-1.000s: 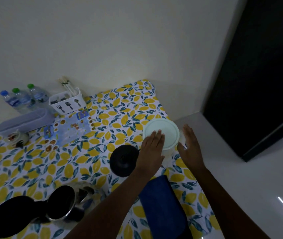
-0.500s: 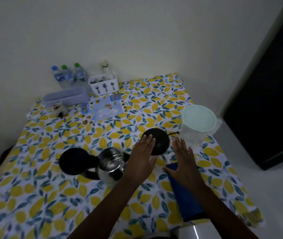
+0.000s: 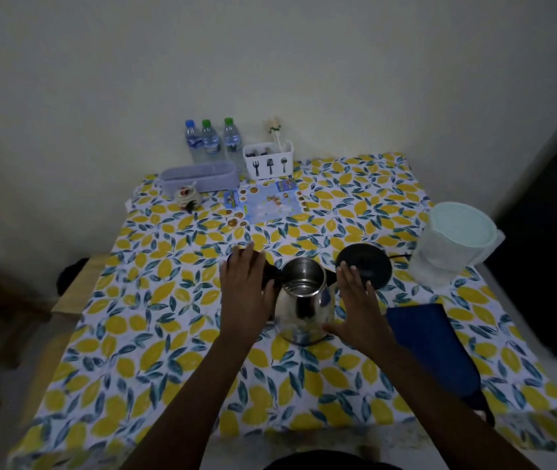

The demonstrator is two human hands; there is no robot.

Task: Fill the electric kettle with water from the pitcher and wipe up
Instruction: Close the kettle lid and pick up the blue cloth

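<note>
A table (image 3: 175,334) under a lemon-print cloth is filling most of the room in front of the person, its far edge running against the wall and its right edge dropping off beside a dark doorway. The whole near-left half of the cloth is lying open, with nothing on it out to the left edge and the near hem.

At the right edge the pitcher (image 3: 453,245) is standing upright with its pale lid on, its base just inside the table's edge. A folded blue cloth (image 3: 433,347) is lying near the right-hand near corner, reaching towards the hem.

In the middle the steel kettle (image 3: 304,303) is sitting upright with its lid flipped back, mouth open; the light is dim, so I cannot tell whether any water is in it. Its round black base (image 3: 367,262) is lying just behind and to the right, cord trailing towards the pitcher.

The left hand (image 3: 246,293) is hovering flat with fingers spread over the kettle's handle side, gripping nothing. The right hand (image 3: 358,310) is likewise splayed open just beside the kettle's right flank, holding nothing.

Along the far edge are standing a cutlery caddy (image 3: 268,161), a lilac tray (image 3: 199,176) and three water bottles (image 3: 212,140).
</note>
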